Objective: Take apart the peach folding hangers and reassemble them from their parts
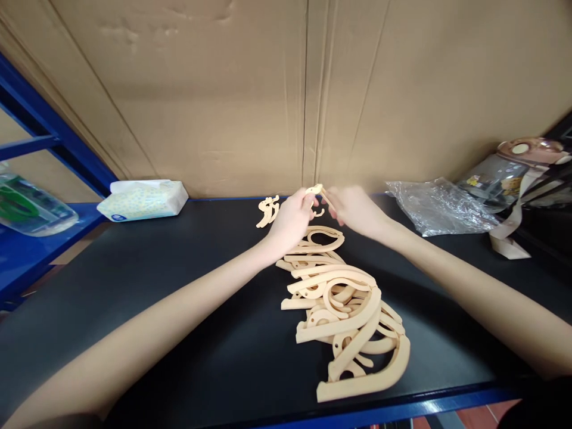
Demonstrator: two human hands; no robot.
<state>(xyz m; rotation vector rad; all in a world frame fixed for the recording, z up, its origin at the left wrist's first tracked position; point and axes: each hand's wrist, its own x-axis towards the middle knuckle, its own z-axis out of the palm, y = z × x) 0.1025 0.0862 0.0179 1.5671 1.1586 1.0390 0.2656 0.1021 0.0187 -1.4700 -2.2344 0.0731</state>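
Note:
At the far side of the black table, my left hand (292, 217) is closed round a beige folding hanger (314, 189), its hub showing above the fingers. My right hand (355, 208), smeared by motion, pinches an arm of the same hanger from the right. Most of that hanger is hidden by my fingers. Below my hands lies a long overlapping pile of folded beige hangers (344, 325), reaching toward the front edge. Just left of my left hand is a small group of beige hanger parts with hooks (268, 211).
A tissue pack (143, 199) sits at the back left, near a clear bottle (31, 205) on the blue frame. Crumpled clear plastic (442, 205) and a strapped drink bottle (500, 173) stand at the back right. A cardboard wall (223, 107) closes the rear.

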